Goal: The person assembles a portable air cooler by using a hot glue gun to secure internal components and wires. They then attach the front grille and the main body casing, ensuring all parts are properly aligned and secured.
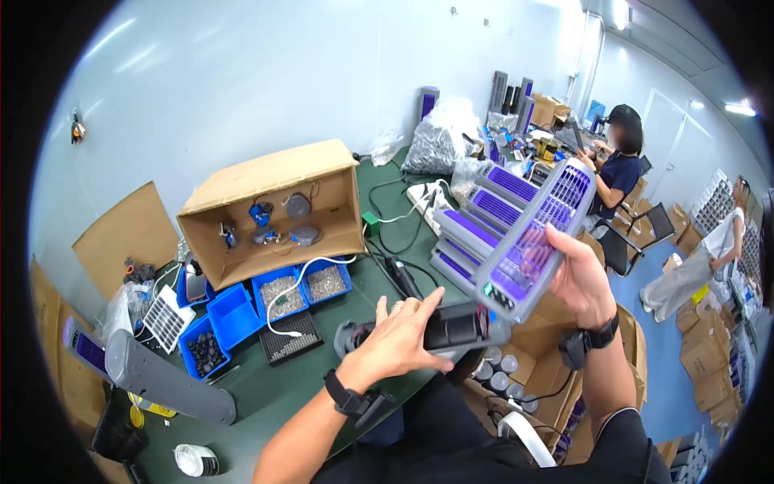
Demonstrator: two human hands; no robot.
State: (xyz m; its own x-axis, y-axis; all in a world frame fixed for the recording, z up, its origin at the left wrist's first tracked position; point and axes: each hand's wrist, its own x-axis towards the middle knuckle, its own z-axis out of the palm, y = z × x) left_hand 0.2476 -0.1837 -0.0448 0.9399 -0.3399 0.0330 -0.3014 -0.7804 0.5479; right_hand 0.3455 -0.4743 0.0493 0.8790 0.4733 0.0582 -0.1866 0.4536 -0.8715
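Observation:
My right hand (576, 270) grips a grey panel with a purple slatted grille (556, 218), held raised and tilted above the table edge. Small green lights glow near its lower end. Below it, a grey elongated housing (492, 332) lies on its back with a black cylinder (451, 329) inside. My left hand (399, 335) spans this housing, thumb at the near edge and fingers spread toward the far edge. Beyond the housing, several similar grey and purple units (476, 230) lie in a row, partly behind the raised panel. A black hand tool with a cord (401, 276) lies close to my left fingers.
An open cardboard box (270, 181) with small motor-like parts stands on the green table. Blue bins (234, 315) hold screws and black parts. A grey column-shaped unit (165, 375) stands left. Right below is a carton of clear-lidded cylinders (524, 367). A co-worker (617, 173) sits far right.

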